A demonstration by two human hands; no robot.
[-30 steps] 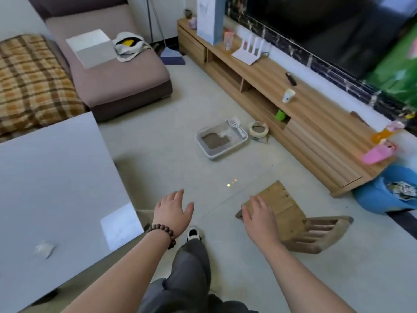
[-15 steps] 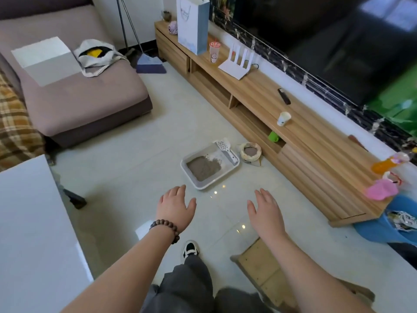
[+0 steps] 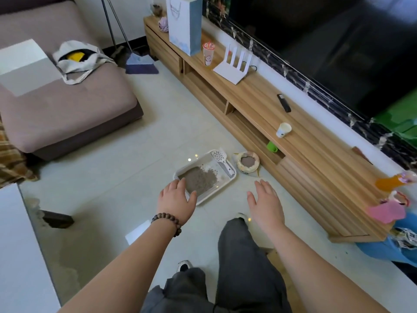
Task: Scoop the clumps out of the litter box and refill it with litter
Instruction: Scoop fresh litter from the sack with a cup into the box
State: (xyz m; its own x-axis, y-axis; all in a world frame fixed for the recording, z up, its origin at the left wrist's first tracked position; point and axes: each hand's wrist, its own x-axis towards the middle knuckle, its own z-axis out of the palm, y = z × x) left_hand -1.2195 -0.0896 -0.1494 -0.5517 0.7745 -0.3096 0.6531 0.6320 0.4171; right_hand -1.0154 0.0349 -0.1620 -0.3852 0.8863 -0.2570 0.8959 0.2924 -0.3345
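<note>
A white litter box (image 3: pixel 225 184) lies on the tiled floor in front of me, with grey-brown litter (image 3: pixel 199 180) heaped in its left half. A white slotted scoop (image 3: pixel 222 160) leans on the box's far right rim. Just right of the box stands an open rolled-down bag of litter (image 3: pixel 247 162). My left hand (image 3: pixel 176 197), with a bead bracelet on the wrist, hovers with spread fingers in front of the box's near left corner and holds nothing. My right hand (image 3: pixel 266 203) is stretched out flat to the right of the box, also holding nothing.
A long low wooden TV stand (image 3: pixel 316 159) runs along the right with a cup (image 3: pixel 283 129), remote (image 3: pixel 283 102) and paper bag (image 3: pixel 185 23) on it. A sofa (image 3: pixel 63 105) fills the left, a white table (image 3: pixel 20 256) the near left. My legs (image 3: pixel 237 267) stand below.
I have walked closer to the litter box; it now lies right at my fingertips. Both hands stay outstretched with fingers spread. The wooden stool has dropped out of view behind me.
</note>
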